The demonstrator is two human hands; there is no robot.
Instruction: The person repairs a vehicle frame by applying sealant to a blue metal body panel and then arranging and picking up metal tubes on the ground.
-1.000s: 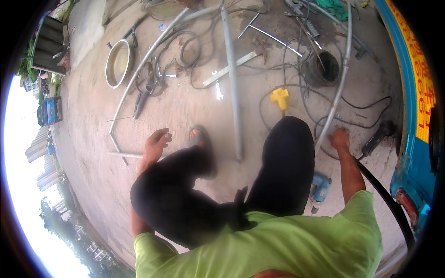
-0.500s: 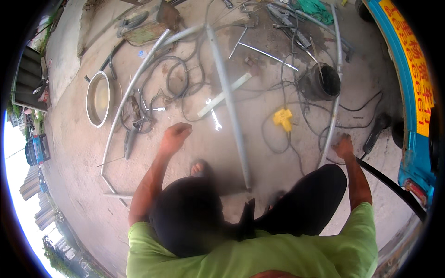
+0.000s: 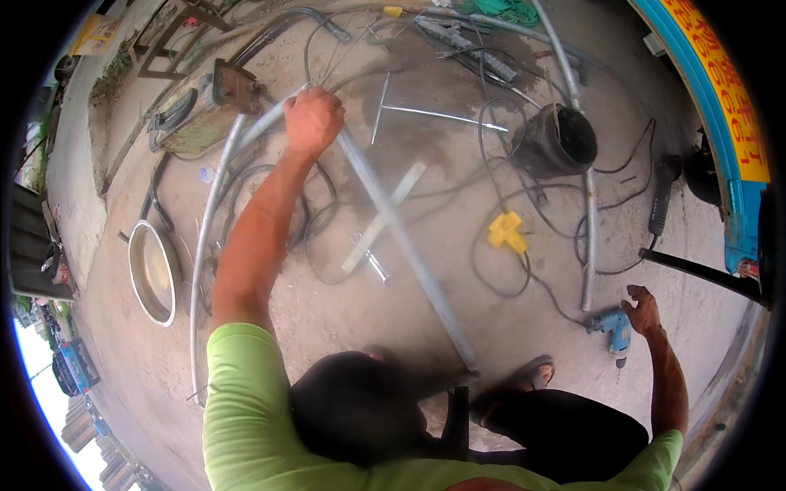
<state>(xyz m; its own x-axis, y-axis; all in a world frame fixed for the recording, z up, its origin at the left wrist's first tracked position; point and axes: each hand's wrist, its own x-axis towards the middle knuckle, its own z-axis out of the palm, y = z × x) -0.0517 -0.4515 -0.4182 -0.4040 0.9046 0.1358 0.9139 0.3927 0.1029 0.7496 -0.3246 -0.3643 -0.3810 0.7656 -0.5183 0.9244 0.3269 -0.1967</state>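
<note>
My left hand (image 3: 314,123) is closed around the grey metal pipe (image 3: 385,196) at its far end, by the joint with another pipe. The pipe slants from there toward my feet. Low on the right, my right hand (image 3: 643,313) is beside a blue power drill (image 3: 612,329), fingers curved and apart, not wrapped round it. The drill lies on the ground, its bit toward me. Beneath the slanting pipe lie a pale flat bar (image 3: 383,219) and an open-end wrench (image 3: 377,268).
A yellow socket block (image 3: 508,232) with looping cable lies right of centre, below a black bucket (image 3: 565,141). A long T-handle tool (image 3: 442,117) is farther off. At left lies a round metal rim (image 3: 173,278); an angle grinder (image 3: 661,196) lies near the blue vehicle (image 3: 741,213).
My left hand has reached forward and taken hold of the pipe's far end. My right hand has moved nearer to me, and the blue drill has come into view beside it.
</note>
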